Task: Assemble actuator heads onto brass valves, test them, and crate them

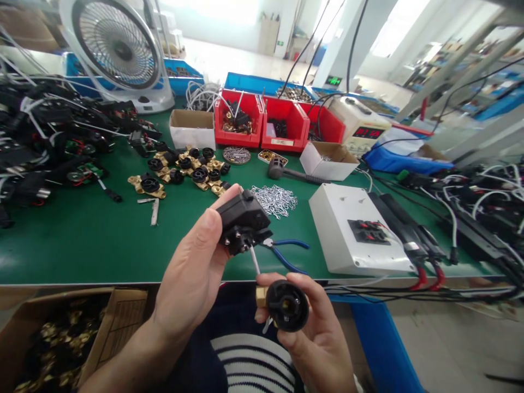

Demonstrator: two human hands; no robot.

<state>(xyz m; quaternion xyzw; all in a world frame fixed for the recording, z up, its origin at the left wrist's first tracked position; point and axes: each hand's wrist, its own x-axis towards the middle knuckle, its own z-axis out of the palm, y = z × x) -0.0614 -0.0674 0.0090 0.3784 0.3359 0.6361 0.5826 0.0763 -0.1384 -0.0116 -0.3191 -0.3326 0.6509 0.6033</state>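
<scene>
My left hand [192, 262] is closed around a black plastic actuator box [244, 215], its underside with small metal posts tilted toward me. A light grey cable [254, 260] runs from the box down toward my right hand [319, 333]. Held in that hand's fingers is a brass valve [261, 297] with a round black cap [287, 305], its open face turned to me. The two parts are apart. Just behind them on the green bench lie blue-handled pliers [286, 254] and a pile of small metal clips [275, 201].
Several brass valves with black caps [199, 173] sit at mid-bench. Red bins [284, 143] and a fan [118, 49] stand behind. A grey switch box [347, 251] is on the right, near tangled cables. Below left, a cardboard box [118, 316] holds brass parts.
</scene>
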